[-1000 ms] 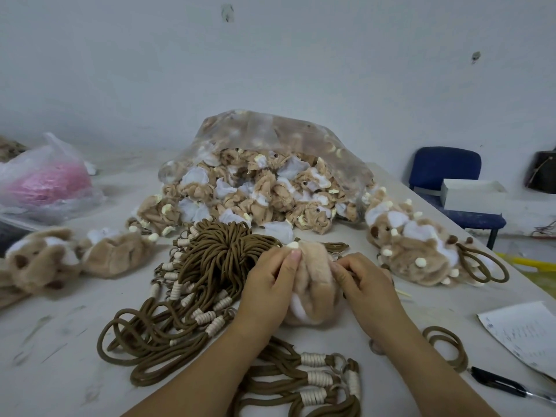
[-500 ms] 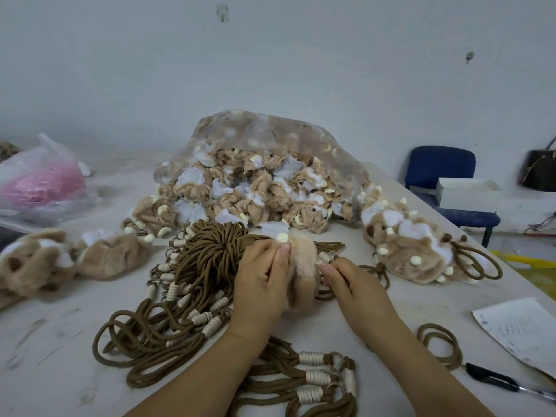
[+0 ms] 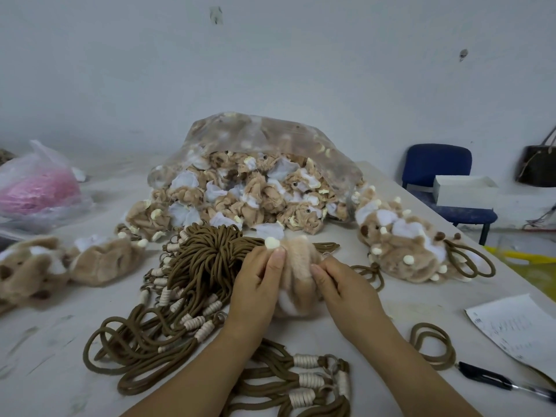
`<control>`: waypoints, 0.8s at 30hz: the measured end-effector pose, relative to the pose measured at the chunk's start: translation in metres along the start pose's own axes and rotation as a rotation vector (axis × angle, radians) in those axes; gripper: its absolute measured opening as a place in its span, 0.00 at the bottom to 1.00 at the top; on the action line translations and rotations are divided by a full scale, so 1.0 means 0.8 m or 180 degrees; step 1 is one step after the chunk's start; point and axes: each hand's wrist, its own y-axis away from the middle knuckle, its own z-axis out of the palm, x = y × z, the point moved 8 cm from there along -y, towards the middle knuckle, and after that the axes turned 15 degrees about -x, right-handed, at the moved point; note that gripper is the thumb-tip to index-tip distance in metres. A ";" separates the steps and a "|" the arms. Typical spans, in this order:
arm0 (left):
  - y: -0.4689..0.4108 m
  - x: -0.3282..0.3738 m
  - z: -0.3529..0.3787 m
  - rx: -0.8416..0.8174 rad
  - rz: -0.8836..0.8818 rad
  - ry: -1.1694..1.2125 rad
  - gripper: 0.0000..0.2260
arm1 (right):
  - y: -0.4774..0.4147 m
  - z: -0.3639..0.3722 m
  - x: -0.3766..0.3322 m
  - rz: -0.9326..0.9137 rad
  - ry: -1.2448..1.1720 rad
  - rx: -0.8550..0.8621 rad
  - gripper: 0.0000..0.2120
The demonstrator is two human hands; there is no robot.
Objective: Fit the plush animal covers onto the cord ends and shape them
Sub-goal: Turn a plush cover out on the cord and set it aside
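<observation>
Hands: two, bare; left hand (image 3: 255,291) and right hand (image 3: 346,291) at frame centre, fingers closed on either side of one plush cover (image 3: 296,278) — tan, furry, rounded, white underside.
Cords (image 3: 180,284): brown rope loops, cream-wrapped ends, too many to count, left of centre.
Bag (image 3: 255,179): one, clear plastic, upper centre, stuffed with tan-and-white covers.
Pen (image 3: 493,381): one, black, lower right.

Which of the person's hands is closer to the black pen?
Right. The right hand is on the pen's side of the plush cover; the left hand sits beyond it.
</observation>
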 end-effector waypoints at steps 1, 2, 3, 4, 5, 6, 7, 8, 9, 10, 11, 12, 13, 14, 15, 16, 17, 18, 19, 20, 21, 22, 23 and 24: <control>0.001 -0.001 -0.003 0.0069 -0.0069 0.0094 0.14 | 0.000 0.000 -0.002 -0.0050 0.0097 -0.0001 0.13; 0.001 -0.003 -0.006 0.0140 -0.0154 0.0169 0.15 | 0.000 0.001 -0.004 -0.0109 0.0184 0.0000 0.12; 0.001 -0.005 -0.008 0.0199 -0.0234 0.0187 0.15 | 0.000 0.003 -0.005 -0.0170 0.0232 0.0003 0.11; 0.001 -0.006 -0.010 0.0243 -0.0276 0.0129 0.17 | -0.002 0.005 -0.006 -0.0221 0.0237 0.0011 0.10; 0.001 -0.006 -0.012 0.0271 -0.0285 0.0020 0.19 | -0.003 0.006 -0.007 -0.0249 0.0236 0.0017 0.09; 0.001 -0.005 -0.014 0.0294 -0.0269 -0.0081 0.20 | -0.003 0.006 -0.008 -0.0263 0.0258 0.0023 0.09; 0.001 -0.005 -0.016 0.0319 -0.0243 -0.0133 0.20 | -0.003 0.007 -0.008 -0.0276 0.0303 0.0037 0.09; 0.001 -0.006 -0.017 0.0334 -0.0223 -0.0144 0.19 | -0.002 0.006 -0.008 -0.0293 0.0352 0.0049 0.09; 0.001 -0.008 -0.017 0.0340 -0.0208 -0.0164 0.18 | -0.002 0.006 -0.007 -0.0299 0.0388 0.0054 0.10; 0.000 -0.009 -0.018 0.0338 -0.0198 -0.0196 0.17 | -0.003 0.006 -0.005 -0.0268 0.0415 0.0039 0.10; 0.001 -0.010 -0.018 0.0326 -0.0182 -0.0213 0.16 | -0.002 0.006 -0.002 -0.0203 0.0437 0.0008 0.10; 0.002 -0.009 -0.019 0.0327 -0.0163 -0.0188 0.16 | -0.002 0.006 0.000 -0.0134 0.0457 -0.0024 0.11; 0.003 -0.010 -0.021 0.0337 -0.0160 -0.0113 0.15 | -0.002 0.004 0.002 -0.0066 0.0469 -0.0042 0.12; 0.004 -0.011 -0.022 0.0349 -0.0181 -0.0006 0.15 | -0.001 0.002 0.005 0.0008 0.0473 -0.0033 0.14; 0.005 -0.013 -0.024 0.0369 -0.0205 0.0121 0.16 | -0.001 -0.002 0.006 0.0072 0.0474 -0.0006 0.15; 0.006 -0.015 -0.025 0.0391 -0.0219 0.0247 0.16 | 0.000 -0.005 0.007 0.0118 0.0466 0.0016 0.16; 0.006 -0.016 -0.026 0.0409 -0.0231 0.0361 0.17 | 0.000 -0.008 0.007 0.0154 0.0449 0.0023 0.17; 0.006 -0.018 -0.026 0.0433 -0.0250 0.0469 0.17 | 0.000 -0.009 0.007 0.0186 0.0430 0.0008 0.17; 0.006 -0.019 -0.027 0.0463 -0.0271 0.0563 0.17 | 0.000 -0.010 0.006 0.0213 0.0410 -0.0009 0.17; 0.006 -0.020 -0.028 0.0489 -0.0277 0.0624 0.17 | 0.000 -0.010 0.006 0.0224 0.0390 -0.0004 0.18; 0.006 -0.019 -0.028 0.0491 -0.0269 0.0663 0.17 | 0.002 -0.011 0.005 0.0226 0.0367 0.0027 0.18; 0.006 -0.018 -0.027 0.0465 -0.0258 0.0695 0.17 | 0.004 -0.012 0.005 0.0232 0.0335 0.0079 0.18; 0.006 -0.017 -0.026 0.0425 -0.0244 0.0731 0.17 | 0.008 -0.012 0.005 0.0237 0.0301 0.0131 0.17; 0.006 -0.017 -0.024 0.0382 -0.0246 0.0781 0.17 | 0.011 -0.010 0.007 0.0236 0.0268 0.0172 0.17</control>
